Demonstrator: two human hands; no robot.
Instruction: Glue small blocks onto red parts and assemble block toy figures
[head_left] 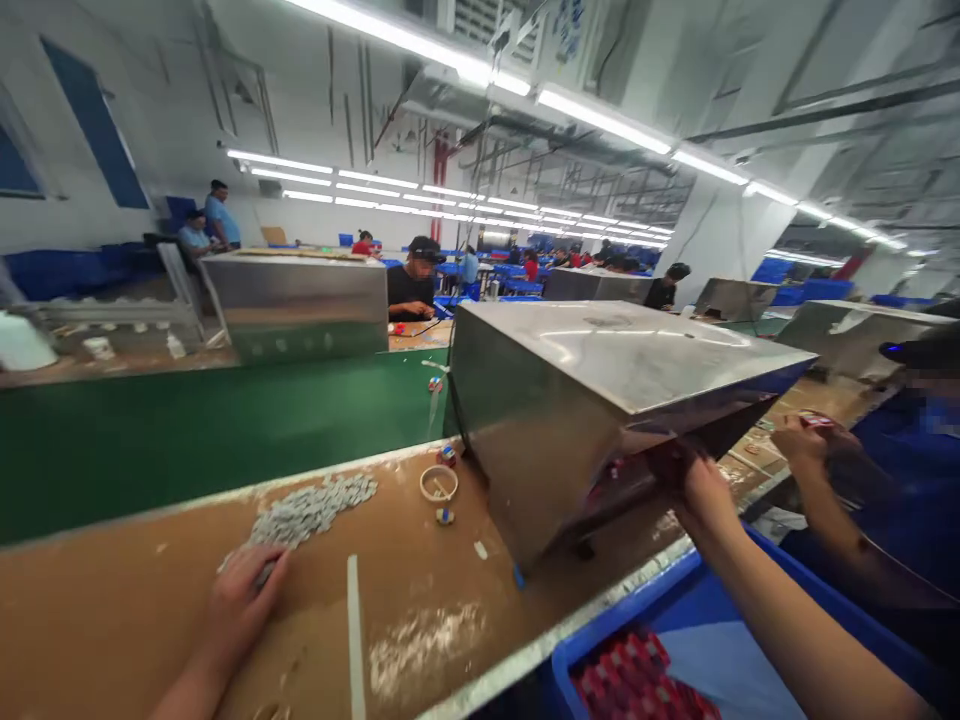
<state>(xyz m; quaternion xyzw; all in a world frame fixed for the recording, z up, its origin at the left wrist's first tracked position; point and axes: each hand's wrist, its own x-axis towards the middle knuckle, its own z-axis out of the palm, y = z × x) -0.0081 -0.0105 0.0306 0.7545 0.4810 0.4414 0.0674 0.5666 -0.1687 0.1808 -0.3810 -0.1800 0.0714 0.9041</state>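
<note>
My left hand (249,588) lies at the near end of a pile of small flat grey pieces (311,508) on the brown bench top. Its fingers curl over a few of them, and grey shows between thumb and forefinger. My right hand (705,492) reaches into the shadowed front opening of a metal box-shaped hood (540,430). Its fingertips are hidden in there, so whatever they touch cannot be made out. Inside the opening, small red items (615,468) show dimly.
A round ring-like dish (439,484) and small blue-capped parts (445,517) sit left of the hood. Beyond runs a green conveyor belt (225,420). Below the bench edge, a blue bin (562,660) holds red-patterned items (637,680). At right, a co-worker's hands (806,440) hold a small red-and-white item.
</note>
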